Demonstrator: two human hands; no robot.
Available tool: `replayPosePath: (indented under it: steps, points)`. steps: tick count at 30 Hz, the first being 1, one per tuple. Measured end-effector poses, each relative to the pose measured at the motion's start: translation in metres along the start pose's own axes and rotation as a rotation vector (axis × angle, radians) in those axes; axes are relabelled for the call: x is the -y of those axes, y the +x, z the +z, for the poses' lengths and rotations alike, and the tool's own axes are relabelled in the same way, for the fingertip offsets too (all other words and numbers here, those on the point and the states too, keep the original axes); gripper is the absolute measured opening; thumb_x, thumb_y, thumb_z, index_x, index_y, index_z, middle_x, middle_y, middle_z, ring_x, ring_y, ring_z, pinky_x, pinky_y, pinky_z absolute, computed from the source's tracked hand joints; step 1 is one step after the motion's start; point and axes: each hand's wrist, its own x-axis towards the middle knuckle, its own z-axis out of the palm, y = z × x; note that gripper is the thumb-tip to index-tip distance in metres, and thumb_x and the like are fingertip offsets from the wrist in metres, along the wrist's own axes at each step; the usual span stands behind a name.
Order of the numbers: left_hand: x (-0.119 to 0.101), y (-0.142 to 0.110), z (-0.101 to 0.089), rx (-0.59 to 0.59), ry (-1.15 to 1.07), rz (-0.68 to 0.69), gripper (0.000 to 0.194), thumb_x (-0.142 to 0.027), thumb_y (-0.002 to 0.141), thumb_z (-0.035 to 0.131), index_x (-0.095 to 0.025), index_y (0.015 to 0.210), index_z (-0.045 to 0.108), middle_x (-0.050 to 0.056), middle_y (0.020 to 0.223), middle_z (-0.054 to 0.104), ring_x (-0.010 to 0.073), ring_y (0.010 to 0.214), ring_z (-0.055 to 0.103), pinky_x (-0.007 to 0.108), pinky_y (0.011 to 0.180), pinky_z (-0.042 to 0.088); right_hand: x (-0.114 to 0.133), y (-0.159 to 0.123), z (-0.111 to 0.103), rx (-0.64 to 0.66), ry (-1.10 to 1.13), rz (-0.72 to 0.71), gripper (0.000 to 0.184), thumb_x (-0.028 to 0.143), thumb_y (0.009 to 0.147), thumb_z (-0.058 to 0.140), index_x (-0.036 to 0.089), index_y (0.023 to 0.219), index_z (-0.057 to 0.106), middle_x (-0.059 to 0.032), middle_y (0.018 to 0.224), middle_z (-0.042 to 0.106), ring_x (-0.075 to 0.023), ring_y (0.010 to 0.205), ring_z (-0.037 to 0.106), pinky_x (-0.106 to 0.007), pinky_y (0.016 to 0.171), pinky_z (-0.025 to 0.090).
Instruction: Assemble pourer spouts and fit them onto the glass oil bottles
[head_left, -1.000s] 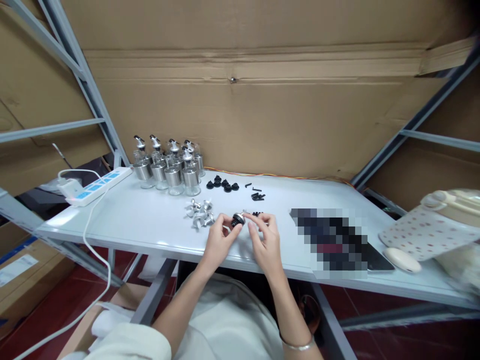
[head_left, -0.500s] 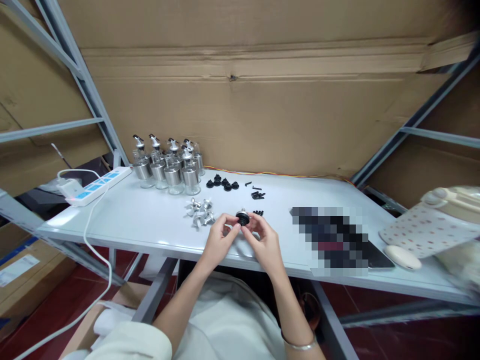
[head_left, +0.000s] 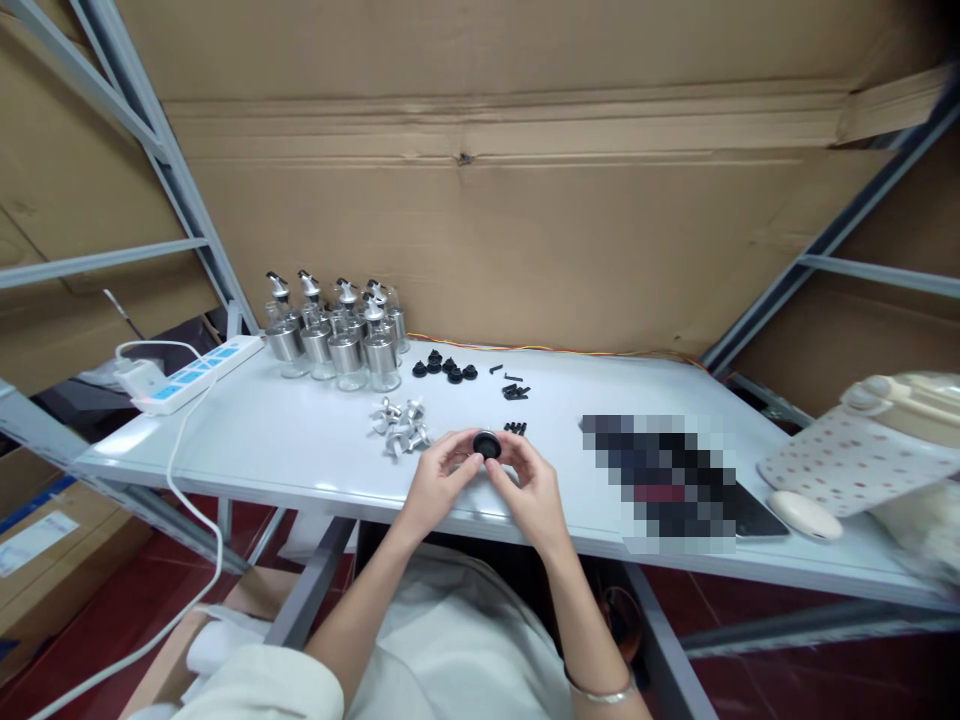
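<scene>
My left hand [head_left: 439, 483] and my right hand [head_left: 528, 487] meet above the table's near edge, both pinching one small black round stopper [head_left: 487, 445] between their fingertips. Just left of my hands lies a heap of small silver spout parts [head_left: 399, 426]. Behind them stand several glass bottles with silver collars and pourer tops [head_left: 339, 335]. A few black round stoppers [head_left: 445, 367] and small black pins [head_left: 514, 389] lie farther back; more black pins [head_left: 515, 428] sit right of the held stopper.
A white table [head_left: 285, 440] backs onto a cardboard wall. A white power strip [head_left: 196, 371] with its cable lies at the left end. A blurred dark object [head_left: 664, 480], a white mouse [head_left: 804, 515] and a dotted cloth [head_left: 851, 465] sit at the right.
My right hand has closed in on the stopper, so both hands now hold it. The stopper has turned, its silver part no longer showing.
</scene>
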Motion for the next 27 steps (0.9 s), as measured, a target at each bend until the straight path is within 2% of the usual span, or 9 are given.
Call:
replayPosePath:
  steps: [12, 27]
  points:
    - [0.0012, -0.0007, -0.0008, -0.02, 0.014, -0.016, 0.04, -0.027, 0.076, 0.066, -0.011, 0.112, 0.061, 0.012, 0.108, 0.067, 0.0193, 0.095, 0.064, 0.029, 0.087, 0.05, -0.0015, -0.0004, -0.0004, -0.013, 0.001, -0.001, 0.025, 0.024, 0.076, 0.059, 0.018, 0.1, 0.062, -0.0072, 0.092, 0.069, -0.0187, 0.079, 0.064, -0.033, 0.075, 0.053]
    - [0.0033, -0.0012, -0.0018, 0.005, 0.021, -0.017, 0.037, -0.03, 0.075, 0.066, -0.011, 0.107, 0.066, 0.012, 0.109, 0.067, 0.0207, 0.093, 0.065, 0.028, 0.084, 0.052, 0.0003, -0.002, -0.0024, -0.012, -0.084, -0.007, 0.02, 0.023, 0.075, 0.057, 0.018, 0.093, 0.062, -0.004, 0.081, 0.064, -0.0169, 0.073, 0.058, -0.031, 0.073, 0.049]
